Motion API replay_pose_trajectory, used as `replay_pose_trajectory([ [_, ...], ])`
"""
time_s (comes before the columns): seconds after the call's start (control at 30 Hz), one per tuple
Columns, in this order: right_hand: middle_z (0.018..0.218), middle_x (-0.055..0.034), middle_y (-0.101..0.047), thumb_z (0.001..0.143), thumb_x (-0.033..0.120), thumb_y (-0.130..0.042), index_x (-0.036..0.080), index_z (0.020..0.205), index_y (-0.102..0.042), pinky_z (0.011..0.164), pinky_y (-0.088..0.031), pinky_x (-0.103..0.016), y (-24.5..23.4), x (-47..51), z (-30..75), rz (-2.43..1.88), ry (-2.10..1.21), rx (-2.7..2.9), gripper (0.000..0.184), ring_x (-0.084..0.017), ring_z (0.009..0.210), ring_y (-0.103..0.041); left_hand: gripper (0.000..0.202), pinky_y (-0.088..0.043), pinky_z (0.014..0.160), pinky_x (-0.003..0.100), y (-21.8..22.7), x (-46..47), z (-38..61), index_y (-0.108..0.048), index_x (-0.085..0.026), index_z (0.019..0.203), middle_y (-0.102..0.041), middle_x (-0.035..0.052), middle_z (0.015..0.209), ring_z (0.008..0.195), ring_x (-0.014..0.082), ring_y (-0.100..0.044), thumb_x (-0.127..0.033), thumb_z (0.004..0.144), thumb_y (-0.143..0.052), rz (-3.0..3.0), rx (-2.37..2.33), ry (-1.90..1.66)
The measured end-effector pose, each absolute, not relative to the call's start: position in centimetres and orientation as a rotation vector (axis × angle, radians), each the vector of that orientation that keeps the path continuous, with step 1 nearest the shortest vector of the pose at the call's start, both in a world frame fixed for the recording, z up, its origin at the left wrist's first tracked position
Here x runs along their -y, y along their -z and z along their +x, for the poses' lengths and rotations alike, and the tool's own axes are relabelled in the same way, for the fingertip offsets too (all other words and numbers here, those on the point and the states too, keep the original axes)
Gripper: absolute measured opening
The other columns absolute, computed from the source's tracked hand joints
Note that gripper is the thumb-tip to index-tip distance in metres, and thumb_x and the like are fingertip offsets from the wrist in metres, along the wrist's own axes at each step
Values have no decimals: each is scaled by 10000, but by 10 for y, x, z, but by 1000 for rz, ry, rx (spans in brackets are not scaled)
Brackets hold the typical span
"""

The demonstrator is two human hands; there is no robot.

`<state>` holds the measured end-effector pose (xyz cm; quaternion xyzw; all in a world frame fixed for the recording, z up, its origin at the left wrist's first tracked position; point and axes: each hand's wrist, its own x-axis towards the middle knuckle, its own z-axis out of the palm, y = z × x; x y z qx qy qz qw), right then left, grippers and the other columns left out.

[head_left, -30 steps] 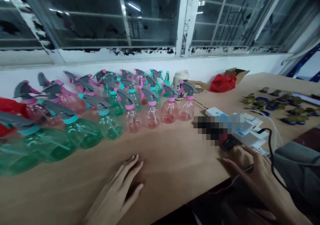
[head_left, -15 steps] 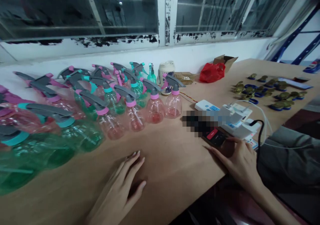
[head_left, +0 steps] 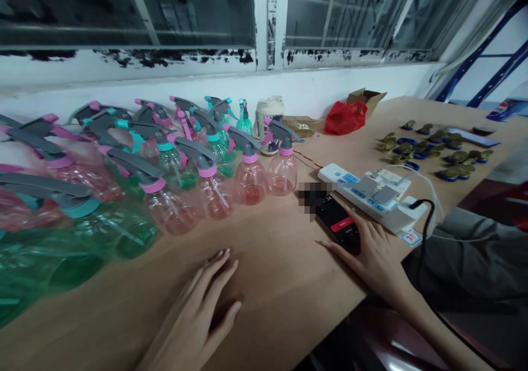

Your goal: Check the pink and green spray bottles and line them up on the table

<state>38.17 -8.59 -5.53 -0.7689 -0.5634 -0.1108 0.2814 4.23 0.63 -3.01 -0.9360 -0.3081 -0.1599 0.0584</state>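
Observation:
My left hand (head_left: 198, 299) is low in the centre, palm down at the bare tabletop (head_left: 264, 266), with fingers stretched out and nothing in them. To the right, my right hand (head_left: 373, 250) spans the lower end of a black smartphone (head_left: 336, 209), thumb on the near side and fingers along the far edge. The phone lies face up with a red button lit on its screen; its top end is blurred out. Nearest the phone stands a pink spray bottle (head_left: 282, 176) with a grey trigger head. Beside it is another pink spray bottle (head_left: 251, 183).
Several pink and green spray bottles (head_left: 111, 231) crowd the left side. A white power strip (head_left: 350, 187) with plugs lies beyond the phone. At the back are a white cup (head_left: 270, 121) and a red plastic bag (head_left: 345, 118). Several brass-coloured pieces (head_left: 437, 151) lie at right.
My right hand has shifted left onto the phone's lower end, and more of the screen shows. My left hand keeps its pose. The view has turned slightly.

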Motion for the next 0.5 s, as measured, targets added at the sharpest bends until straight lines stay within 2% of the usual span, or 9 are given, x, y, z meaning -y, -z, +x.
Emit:
replay_pose_trajectory([
  [0.17, 1335, -165, -497, 838, 614, -490, 194, 1282, -508, 968, -403, -548, 57, 82, 383, -2124, 302, 1567, 612, -362, 1238, -445, 531, -467, 955, 477, 31, -5, 41, -350, -232, 1410, -522, 73, 1370, 1173, 290, -553, -432, 928, -449, -2836, 941, 491],
  [0.3, 1339, -164, -495, 842, 611, -482, 191, 1347, -450, 966, -414, -546, 60, 82, 386, -2095, 298, 1561, 657, -355, 1236, -451, 552, -462, 962, 484, 30, -5, 41, -355, -228, 1413, -507, 72, 1384, 1185, 299, -544, -430, 915, -478, -2852, 950, 470],
  [0.4, 1353, -168, -478, 848, 608, -473, 184, 1298, -506, 983, -399, -553, 61, 82, 386, -2112, 298, 1562, 619, -364, 1256, -431, 542, -476, 956, 460, 30, -5, 40, -360, -228, 1412, -509, 68, 1381, 1191, 290, -541, -424, 921, -478, -2870, 957, 502],
  [0.5, 1337, -173, -494, 850, 604, -472, 170, 1321, -476, 1006, -387, -542, 60, 81, 386, -2083, 273, 1559, 640, -357, 1260, -433, 544, -474, 964, 455, 30, -5, 41, -361, -231, 1414, -511, 63, 1380, 1193, 286, -541, -424, 920, -483, -2877, 954, 516],
])
